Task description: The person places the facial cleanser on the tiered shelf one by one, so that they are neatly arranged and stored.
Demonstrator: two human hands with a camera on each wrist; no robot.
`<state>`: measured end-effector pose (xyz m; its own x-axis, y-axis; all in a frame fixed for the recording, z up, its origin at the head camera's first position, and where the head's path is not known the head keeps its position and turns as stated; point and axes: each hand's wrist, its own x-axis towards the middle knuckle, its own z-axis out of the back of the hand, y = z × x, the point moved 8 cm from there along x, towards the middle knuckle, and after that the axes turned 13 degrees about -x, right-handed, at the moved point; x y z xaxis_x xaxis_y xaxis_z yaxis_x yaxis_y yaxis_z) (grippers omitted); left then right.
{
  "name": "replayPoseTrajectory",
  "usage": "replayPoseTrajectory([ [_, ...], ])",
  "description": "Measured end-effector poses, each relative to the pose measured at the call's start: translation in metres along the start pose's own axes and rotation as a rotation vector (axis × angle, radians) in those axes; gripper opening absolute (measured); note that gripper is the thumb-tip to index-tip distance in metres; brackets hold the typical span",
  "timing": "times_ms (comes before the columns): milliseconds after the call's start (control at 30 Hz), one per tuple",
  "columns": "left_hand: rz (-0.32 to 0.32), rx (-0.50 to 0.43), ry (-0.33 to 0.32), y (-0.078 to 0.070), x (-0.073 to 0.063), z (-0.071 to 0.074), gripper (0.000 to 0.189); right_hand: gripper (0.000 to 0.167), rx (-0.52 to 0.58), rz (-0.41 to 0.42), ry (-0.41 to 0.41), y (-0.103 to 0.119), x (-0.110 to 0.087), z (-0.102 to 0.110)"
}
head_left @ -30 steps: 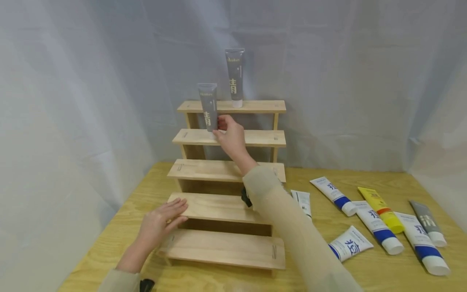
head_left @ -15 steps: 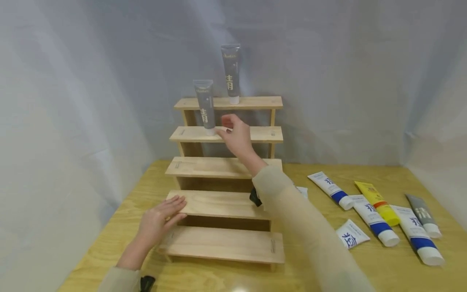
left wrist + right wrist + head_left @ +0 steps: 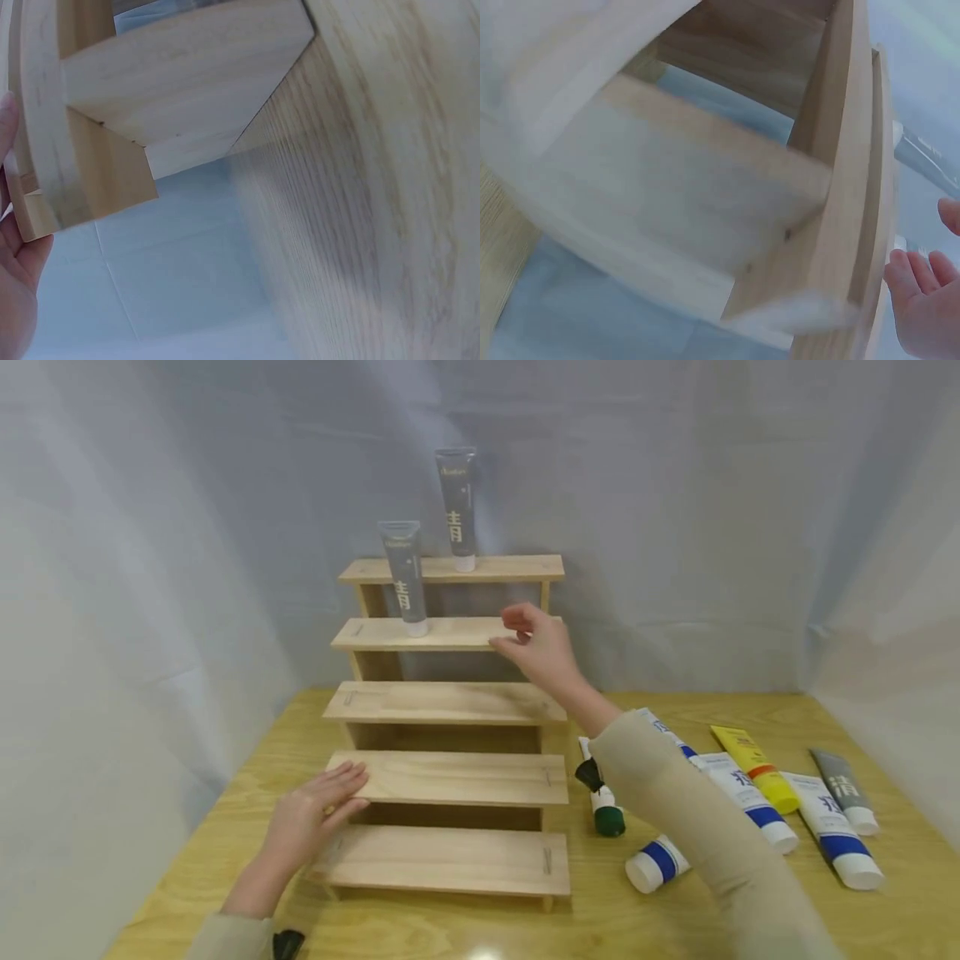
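A stepped wooden display rack (image 3: 450, 702) stands on the table. One grey tube (image 3: 457, 506) is upright on its top step, cap down. A second grey tube (image 3: 403, 577) stands the same way on the step below, left of centre. My right hand (image 3: 543, 647) is at the right end of that second step, fingers loosely bent, holding nothing and apart from the tube. In the right wrist view, the right hand (image 3: 926, 300) shows beside the rack's edge. My left hand (image 3: 311, 814) rests with its fingers on the left end of the fourth step down.
Right of the rack lie several white-and-blue tubes (image 3: 832, 835), a yellow tube (image 3: 753, 768), a grey tube (image 3: 843, 789) and a green-capped tube (image 3: 607, 814), partly hidden by my right arm. A pale curtain (image 3: 675, 527) hangs behind the wooden table (image 3: 420, 935).
My right hand has let go of the second-step grey tube and moved right, away from it. The tube stands by itself. The left hand keeps its place on the rack.
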<state>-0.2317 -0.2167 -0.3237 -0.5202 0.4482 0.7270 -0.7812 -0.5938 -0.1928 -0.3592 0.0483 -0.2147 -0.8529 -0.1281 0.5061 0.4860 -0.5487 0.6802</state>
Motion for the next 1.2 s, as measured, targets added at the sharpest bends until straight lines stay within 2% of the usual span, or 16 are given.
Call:
replayPoseTrajectory([
  [300,0.027,0.015,0.007,0.002,-0.003,-0.001,0.044,0.034,0.021,-0.015,-0.008,-0.027,-0.032,0.030],
  [367,0.025,0.020,0.004,0.002,-0.003,-0.001,0.044,0.035,0.022,-0.019,-0.009,-0.044,-0.037,0.033],
  [433,0.019,0.019,-0.001,0.002,-0.003,-0.001,0.045,0.037,0.057,0.037,-0.030,-0.081,-0.035,0.031],
  [533,0.007,0.019,-0.010,0.001,-0.004,0.000,0.045,0.040,0.064,0.047,-0.035,-0.102,-0.041,0.037],
  [600,0.006,0.016,-0.014,0.001,-0.005,0.000,0.045,0.040,0.037,0.061,-0.042,-0.100,-0.049,0.045],
  [633,0.007,0.017,-0.016,0.001,-0.005,0.000,0.045,0.039,-0.006,0.040,-0.048,-0.086,-0.057,0.052],
  [733,0.016,0.024,-0.014,0.002,-0.006,0.001,0.046,0.039,-0.067,0.018,-0.049,-0.079,-0.070,0.064],
  [800,0.017,0.027,-0.010,0.002,-0.006,0.002,0.046,0.040,-0.042,0.025,-0.050,-0.098,-0.073,0.066],
  [867,0.014,0.028,-0.004,0.002,-0.007,0.002,0.046,0.040,-0.026,0.033,-0.063,-0.132,-0.076,0.067],
  [900,0.012,0.030,-0.002,0.001,-0.007,0.002,0.046,0.039,0.002,0.028,-0.047,-0.134,-0.081,0.070],
  [967,0.007,0.034,-0.002,0.001,-0.008,0.003,0.046,0.041,-0.019,0.000,-0.037,-0.181,-0.081,0.068],
  [1033,0.003,0.036,-0.007,0.000,-0.008,0.004,0.046,0.044,-0.139,-0.052,-0.049,-0.227,-0.084,0.069],
  [1100,0.000,0.040,-0.012,-0.001,-0.008,0.005,0.047,0.046,-0.253,-0.092,-0.057,-0.263,-0.089,0.072],
  [1133,-0.003,0.039,-0.014,-0.001,-0.008,0.005,0.047,0.049,-0.319,-0.113,-0.080,-0.292,-0.089,0.073],
  [1200,-0.009,0.038,-0.016,-0.001,-0.007,0.005,0.048,0.051,-0.398,-0.135,-0.116,-0.310,-0.098,0.080],
])
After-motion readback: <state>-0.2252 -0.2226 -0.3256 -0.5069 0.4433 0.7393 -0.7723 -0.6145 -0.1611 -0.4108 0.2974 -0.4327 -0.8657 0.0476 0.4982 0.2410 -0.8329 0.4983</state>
